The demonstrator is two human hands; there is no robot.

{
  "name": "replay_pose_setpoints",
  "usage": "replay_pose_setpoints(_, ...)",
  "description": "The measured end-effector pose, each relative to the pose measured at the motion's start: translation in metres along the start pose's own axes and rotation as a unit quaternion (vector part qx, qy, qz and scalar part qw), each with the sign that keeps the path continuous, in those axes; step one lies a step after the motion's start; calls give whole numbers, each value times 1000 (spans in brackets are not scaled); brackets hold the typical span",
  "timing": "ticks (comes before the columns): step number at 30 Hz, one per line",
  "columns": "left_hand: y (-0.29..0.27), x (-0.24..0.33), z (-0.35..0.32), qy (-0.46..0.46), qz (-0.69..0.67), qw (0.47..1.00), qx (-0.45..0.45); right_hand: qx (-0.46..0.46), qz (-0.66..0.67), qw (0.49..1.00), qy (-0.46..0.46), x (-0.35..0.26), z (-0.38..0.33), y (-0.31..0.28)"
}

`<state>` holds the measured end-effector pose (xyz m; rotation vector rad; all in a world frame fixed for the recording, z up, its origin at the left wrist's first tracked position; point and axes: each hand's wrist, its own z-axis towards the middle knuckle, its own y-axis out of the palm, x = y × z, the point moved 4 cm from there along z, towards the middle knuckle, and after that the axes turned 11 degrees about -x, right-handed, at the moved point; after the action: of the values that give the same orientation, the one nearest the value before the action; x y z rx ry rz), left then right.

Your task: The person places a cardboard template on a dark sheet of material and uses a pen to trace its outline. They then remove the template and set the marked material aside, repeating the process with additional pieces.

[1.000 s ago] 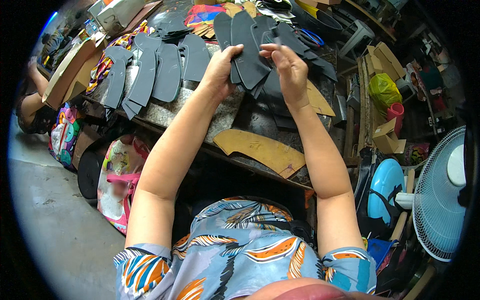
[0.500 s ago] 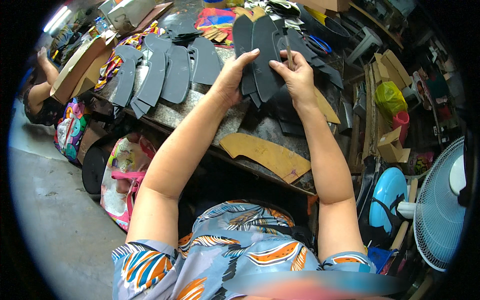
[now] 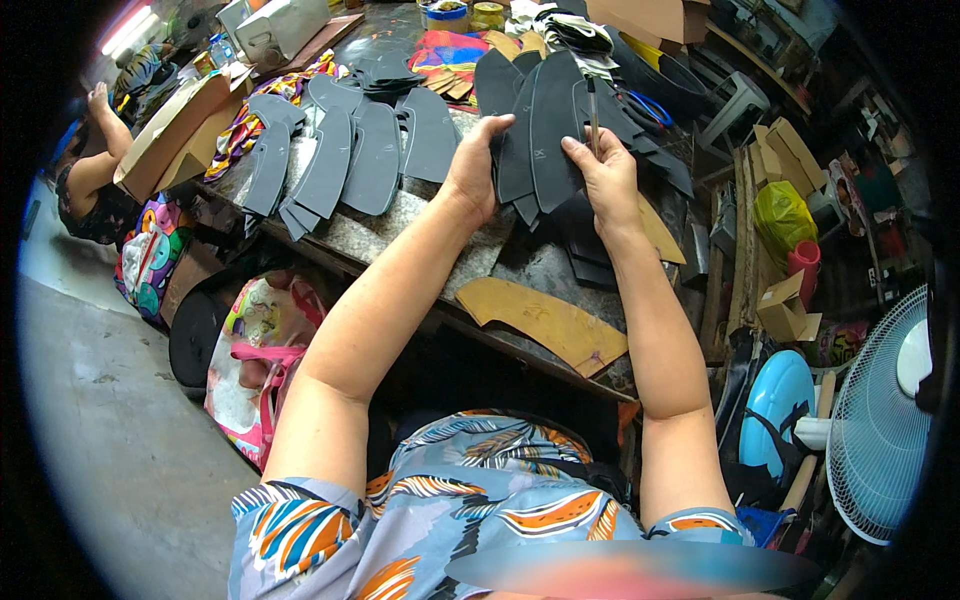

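Note:
Over the worktable, my left hand (image 3: 474,178) grips the left edge of several dark grey curved sheet pieces (image 3: 553,140), its thumb on top. My right hand (image 3: 610,182) holds their right edge between thumb and fingers, with a slim pen-like tool (image 3: 593,112) standing up among the fingers. The pieces are slightly fanned, and the front one bears a thin line along its edge and a small mark. Nearer to me lies a tan curved template (image 3: 545,322) at the table's front edge. Piles of similar grey pieces (image 3: 372,165) lie to the left.
A red and blue cloth (image 3: 445,55) and scissors with blue handles (image 3: 650,108) lie at the back. An open cardboard box (image 3: 185,130) stands at the left, near another person's arm (image 3: 105,135). A fan (image 3: 880,420) is at the right, below a yellow-green bag (image 3: 783,205).
The held pieces sit slightly lower in view and have shifted apart, with the front one further right. My right thumb has slid along its edge. The whole view has tilted a little.

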<state>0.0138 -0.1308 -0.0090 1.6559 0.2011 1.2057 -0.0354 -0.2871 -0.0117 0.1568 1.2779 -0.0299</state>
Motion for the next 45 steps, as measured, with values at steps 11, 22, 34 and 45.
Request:
replay_pose_setpoints(11,-9,-2,8,3,-21,1000,-1,79,7,996,-47,3,2,-13)
replay_pose_setpoints(22,-8,-4,7,-16,1,1000,-10,99,22,994,-48,-2,0,-9)
replay_pose_setpoints(34,-3,0,5,28,75,996,-49,83,50,995,-17,-8,-3,-1)
replay_pose_setpoints(45,-6,-3,7,3,-45,998,-52,51,58,997,-7,-7,-2,-3)
